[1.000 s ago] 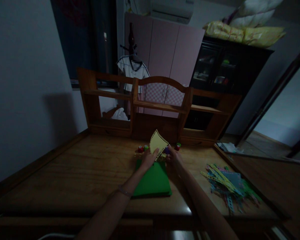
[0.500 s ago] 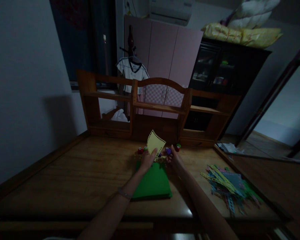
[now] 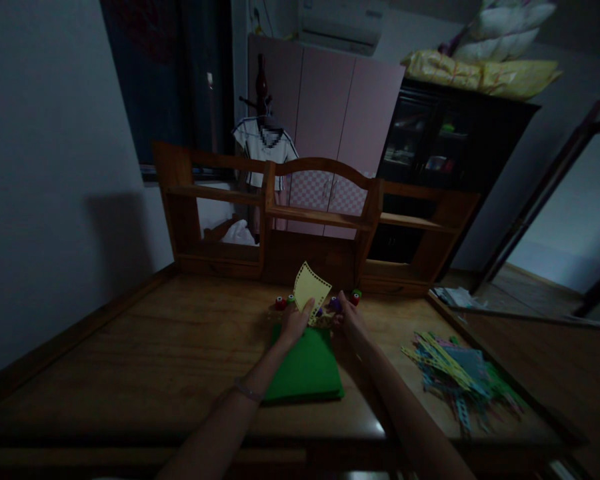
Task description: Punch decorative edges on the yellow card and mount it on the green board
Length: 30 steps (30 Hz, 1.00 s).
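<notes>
A pale yellow sheet with small dark marks along its edges [image 3: 311, 287] is pinched in my left hand [image 3: 296, 323], held up above the green stack [image 3: 307, 367]. My right hand [image 3: 350, 319] is to the right of the sheet, fingers curled together beside a purple object [image 3: 335, 304]; whether it holds anything is too small to tell. Small round items, a red one [image 3: 281, 303] and a red-and-green one [image 3: 356, 297], sit behind my hands. Small yellowish bits [image 3: 325, 319] lie between the hands, partly hidden.
Colourful paper strips and scraps [image 3: 460, 373] are heaped at the right of the wooden table [image 3: 180, 347]. A wooden shelf unit [image 3: 320, 215] stands along the back edge. Papers [image 3: 457, 297] lie past the table's right rim.
My right fingers have shifted slightly left, beside the purple object. My left hand keeps the yellow sheet almost in the same place.
</notes>
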Motion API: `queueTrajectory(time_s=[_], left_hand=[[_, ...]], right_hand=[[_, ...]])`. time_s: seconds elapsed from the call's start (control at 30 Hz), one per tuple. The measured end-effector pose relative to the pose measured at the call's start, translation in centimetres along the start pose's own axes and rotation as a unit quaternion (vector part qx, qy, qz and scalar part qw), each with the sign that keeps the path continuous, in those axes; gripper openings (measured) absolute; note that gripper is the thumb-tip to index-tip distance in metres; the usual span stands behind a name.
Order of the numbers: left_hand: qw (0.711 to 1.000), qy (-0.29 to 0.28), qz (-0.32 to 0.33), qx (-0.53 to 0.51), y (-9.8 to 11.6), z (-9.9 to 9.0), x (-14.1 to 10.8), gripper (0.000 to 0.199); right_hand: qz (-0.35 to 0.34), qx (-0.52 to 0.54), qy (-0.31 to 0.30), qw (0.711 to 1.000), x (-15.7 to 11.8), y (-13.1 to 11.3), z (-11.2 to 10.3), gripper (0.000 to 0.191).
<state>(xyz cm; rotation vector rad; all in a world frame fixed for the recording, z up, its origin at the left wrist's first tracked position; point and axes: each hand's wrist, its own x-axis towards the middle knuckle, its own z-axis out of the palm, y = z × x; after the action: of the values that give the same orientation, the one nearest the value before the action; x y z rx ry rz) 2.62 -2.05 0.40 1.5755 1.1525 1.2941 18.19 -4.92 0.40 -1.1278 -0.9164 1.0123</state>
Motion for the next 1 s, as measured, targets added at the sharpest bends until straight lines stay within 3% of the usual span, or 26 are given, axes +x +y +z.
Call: queueTrajectory(time_s=[0.17,0.37,0.6,0.73,0.87,1.0], left_hand=[[1.0,-0.001,0.016,-0.001,0.2,-0.1,-0.1,0.038],[0.998,-0.016,-0.055,0.029,0.5,-0.1,-0.4,0.052],[0.999,-0.007,-0.041,0.013,-0.9,0.4,0.1,0.04],[0.999,-0.026,-0.043,0.006,-1.0,0.5,0.0,0.039],[0.997,-0.049,-0.032,-0.044,-0.2,0.6,-0.3,0.041],[0.992,-0.087,-0.033,-0.091,0.4,0.7,-0.6,0.044]], right_hand=[[-0.015,0.02,0.027,0.999,0.0,-0.1,0.0,0.043],[-0.054,0.008,0.017,0.998,0.5,0.2,-0.3,0.044],[-0.032,0.008,0.01,0.999,0.7,0.6,-0.4,0.036],[-0.031,-0.021,0.015,0.999,0.7,0.2,-0.7,0.023],[-0.035,-0.059,0.028,0.997,0.4,-0.3,-0.8,0.027],[-0.033,-0.084,0.0,0.996,-0.1,-0.6,-0.6,0.032]])
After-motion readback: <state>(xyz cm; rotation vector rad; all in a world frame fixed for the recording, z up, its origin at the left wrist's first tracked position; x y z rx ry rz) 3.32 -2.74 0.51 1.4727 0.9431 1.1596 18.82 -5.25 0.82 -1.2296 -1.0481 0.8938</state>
